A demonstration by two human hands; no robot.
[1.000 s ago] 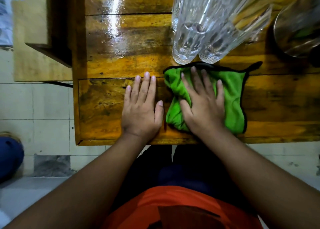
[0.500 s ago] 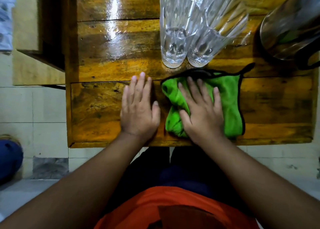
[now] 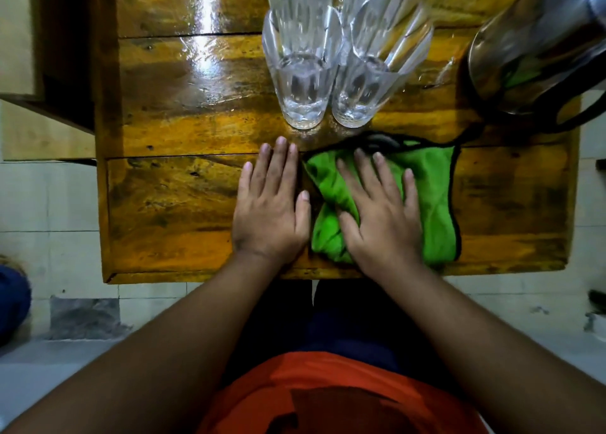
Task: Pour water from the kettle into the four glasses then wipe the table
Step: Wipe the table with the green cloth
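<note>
We see the right hand (image 3: pixel 382 217) pressing flat, fingers straight, on the green cloth (image 3: pixel 433 200) at the worktop's (image 3: pixel 183 197) near edge. The left hand (image 3: pixel 270 207) lies flat and empty beside it. Glasses (image 3: pixel 303 85) stand just behind, seemingly holding water; the kettle (image 3: pixel 537 46) sits far right.
</note>
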